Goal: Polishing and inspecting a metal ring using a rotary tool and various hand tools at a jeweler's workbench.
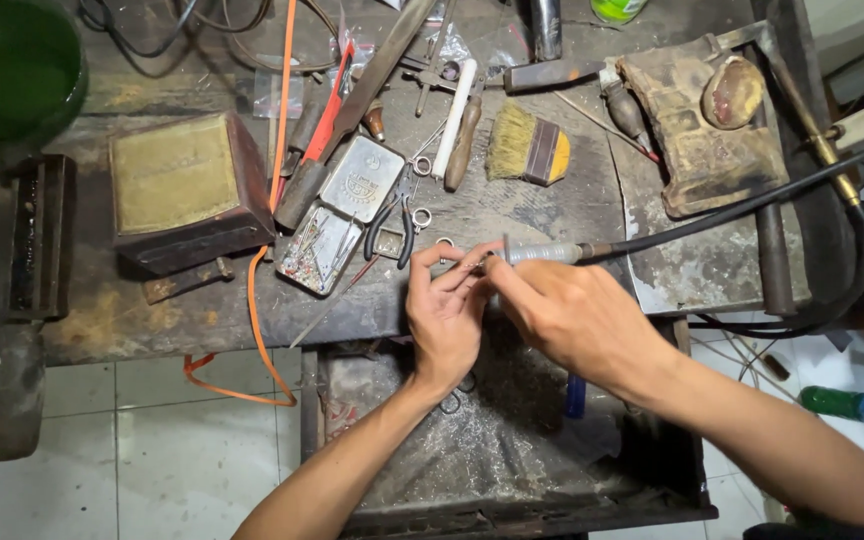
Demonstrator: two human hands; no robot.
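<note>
1. My right hand (562,315) is clenched around the rotary handpiece (542,254), which lies across the tabletop (552,215) edge on its black hose (752,205).
2. My left hand (444,310) pinches a small workpiece at the tool tip; it is too small to identify.
3. Step in hand, as I judge it: fine grinding. Any next move calls for steady fingertips.
4. An open silver tin (337,215) lies left of the hands; a green bottle (852,405) lies on the floor at right.

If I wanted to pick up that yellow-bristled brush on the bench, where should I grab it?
Probably by the dark ferrule band on the brush, coming straight down from above. It lies flat with both long edges free, bristles fanning left; a white rod lies near the bristle end.
</note>
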